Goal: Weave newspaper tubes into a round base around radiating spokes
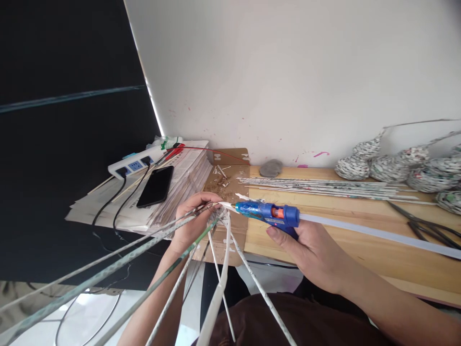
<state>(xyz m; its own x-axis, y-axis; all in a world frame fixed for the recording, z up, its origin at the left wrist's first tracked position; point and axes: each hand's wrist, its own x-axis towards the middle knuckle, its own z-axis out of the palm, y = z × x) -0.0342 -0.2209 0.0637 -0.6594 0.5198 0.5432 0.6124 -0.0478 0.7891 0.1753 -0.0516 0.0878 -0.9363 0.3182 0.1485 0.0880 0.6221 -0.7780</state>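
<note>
In the head view my right hand (311,252) grips a blue hot glue gun (268,215), its nozzle pointing left. A long translucent glue stick (374,234) runs out of the back of the gun. My left hand (194,218) is closed around a small woven piece of rolled paper (219,216). Long paper strands, one of them a green rod (173,266), fan out from the piece towards me. The nozzle tip is at a white strip end beside my left fingertips; whether it touches the strip I cannot tell.
Left, a newspaper stack (183,178) bears a black phone (155,186) and a power strip (137,162). Cardboard (236,235) with paper scraps lies under my hands. Rightward are rolled paper sticks (324,187), black scissors (425,223), a grey stone (271,167) and woven gourd shapes (387,168).
</note>
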